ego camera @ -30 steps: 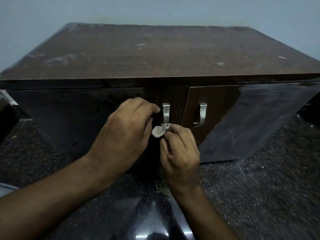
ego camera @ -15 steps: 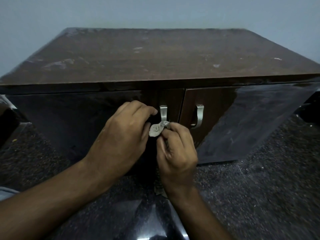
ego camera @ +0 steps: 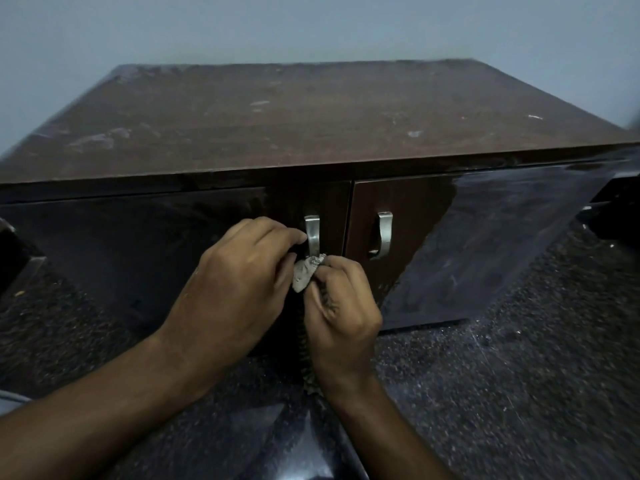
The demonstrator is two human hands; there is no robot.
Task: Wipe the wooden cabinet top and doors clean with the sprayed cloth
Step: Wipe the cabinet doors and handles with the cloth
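Note:
A low dark wooden cabinet fills the head view, its dusty, smeared top point(ego camera: 311, 126) above two glossy doors. The left door point(ego camera: 138, 244) and right door point(ego camera: 467, 230) each carry a metal handle. My right hand point(ego camera: 341, 306) pinches a small grey cloth point(ego camera: 304, 273) against the bottom of the left door's handle point(ego camera: 312, 235). My left hand point(ego camera: 239, 289) lies curled beside it, fingertips near that handle; whether it grips anything is hidden. The right door's handle point(ego camera: 384, 233) is untouched.
The cabinet stands on a dark speckled stone floor point(ego camera: 502, 375) with a polished reflective patch in front of me. A pale wall point(ego camera: 311, 26) rises behind it. Dark objects sit at the far left edge point(ego camera: 14, 258) and far right edge point(ego camera: 620, 209).
Both hands stay at the left door's handle with the cloth; they shift only slightly. The camera view tilts a little, so the cabinet sits lower in frame.

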